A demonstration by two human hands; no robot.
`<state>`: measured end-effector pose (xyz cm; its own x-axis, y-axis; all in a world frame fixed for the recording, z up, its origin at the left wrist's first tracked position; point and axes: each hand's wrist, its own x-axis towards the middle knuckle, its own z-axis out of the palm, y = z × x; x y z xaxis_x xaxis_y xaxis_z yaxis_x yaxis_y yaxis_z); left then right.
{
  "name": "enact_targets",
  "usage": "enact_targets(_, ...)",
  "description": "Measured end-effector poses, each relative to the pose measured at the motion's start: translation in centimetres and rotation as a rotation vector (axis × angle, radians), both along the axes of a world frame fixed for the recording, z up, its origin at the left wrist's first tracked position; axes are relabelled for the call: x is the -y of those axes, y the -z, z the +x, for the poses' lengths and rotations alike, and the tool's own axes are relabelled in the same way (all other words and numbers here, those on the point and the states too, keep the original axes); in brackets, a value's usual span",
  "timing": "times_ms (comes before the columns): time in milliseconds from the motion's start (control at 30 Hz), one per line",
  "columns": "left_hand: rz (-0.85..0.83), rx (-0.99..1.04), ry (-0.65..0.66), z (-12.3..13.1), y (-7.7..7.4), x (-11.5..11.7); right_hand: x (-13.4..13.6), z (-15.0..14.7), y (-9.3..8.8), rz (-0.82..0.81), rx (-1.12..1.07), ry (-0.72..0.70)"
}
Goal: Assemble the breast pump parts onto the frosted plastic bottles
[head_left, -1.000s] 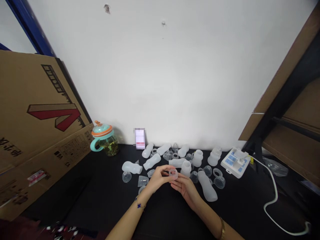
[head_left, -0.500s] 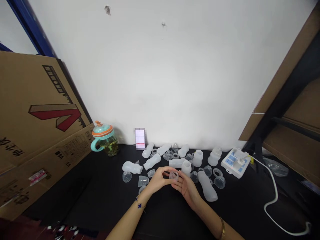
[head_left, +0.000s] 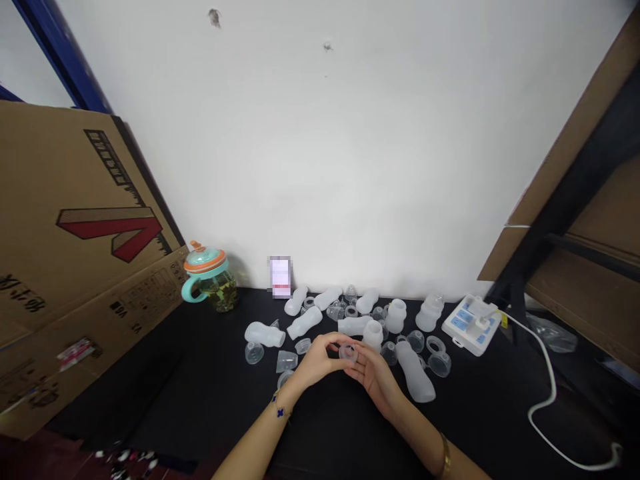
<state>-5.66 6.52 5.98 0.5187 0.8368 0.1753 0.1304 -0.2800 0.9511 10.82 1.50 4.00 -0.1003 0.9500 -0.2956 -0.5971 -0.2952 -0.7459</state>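
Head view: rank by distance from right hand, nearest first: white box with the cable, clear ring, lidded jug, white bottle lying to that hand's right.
1. Clear ring: by the right hand, in the left hand's fingers.
2. White bottle: lying just right.
3. White box: farther right.
4. Lidded jug: far left, near the wall.

The small ring (head_left: 348, 353) is see-through, like cloudy ice. It is round, with a big round hole in the middle, and you can see a bit of skin through it. It sits a little to the left of the standing white bottle (head_left: 373, 335) and closer to the person. The left fingers (head_left: 335, 337) pinch it from the left, and the right fingers (head_left: 363, 364) are right up by its other edge. Its hole tips up toward the person. Any small marks on it are too tiny to see.
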Motion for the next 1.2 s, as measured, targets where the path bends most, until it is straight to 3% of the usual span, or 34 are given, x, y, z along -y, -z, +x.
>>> enact_targets(600, 0.034, -0.031, 0.007, -0.24, 0.32, -0.3, -0.12, 0.22, -0.19, 0.008, 0.006, -0.001)
enact_targets(1200, 0.055, -0.046, -0.021, -0.02, -0.39, 0.3, -0.06, 0.33, 0.1, 0.003, 0.031, 0.0)
